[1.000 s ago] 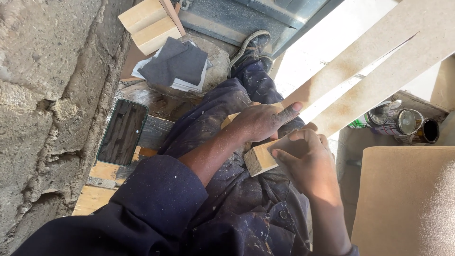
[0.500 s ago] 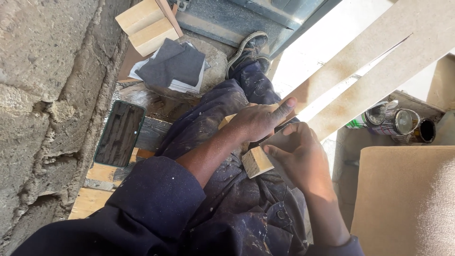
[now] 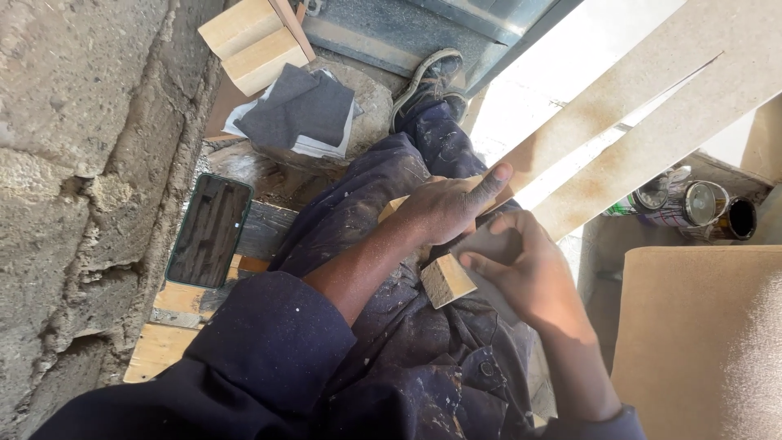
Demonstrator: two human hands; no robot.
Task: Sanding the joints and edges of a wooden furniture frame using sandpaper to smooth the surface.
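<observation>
**Two hands on one wooden block and one board edge**

At the centre of the frame we see two hands at work over a lap in dark blue, paint-flecked overalls. Our left hand point(image 3: 444, 208) lies flat on the near end of a long pale wooden board point(image 3: 643, 98), its index finger stretched along the board's edge and the other fingers curled over it, grasping the board. Our right hand point(image 3: 529, 277), just below it, has its fingers clenched around a small pale square-ended wooden block point(image 3: 446, 281) wrapped in a piece of grey sandpaper point(image 3: 489, 244); the block's cut end faces the lower left, touching the left wrist area.

We count two long pale boards running side by side from the centre to the upper right of the frame; the second board point(image 3: 668, 138) lies just below the first.

At the upper left we count two light wooden blocks point(image 3: 257, 41) stacked together, and below them a small pile of grey sandpaper sheets point(image 3: 297, 110); how many sheets we cannot tell. One dark phone point(image 3: 210, 231) lies on a wooden plank at the left. At the right edge we count three round paint tins point(image 3: 700, 204), near one flat brown panel point(image 3: 700, 342). One worn shoe point(image 3: 432, 77) shows at the top centre.
</observation>
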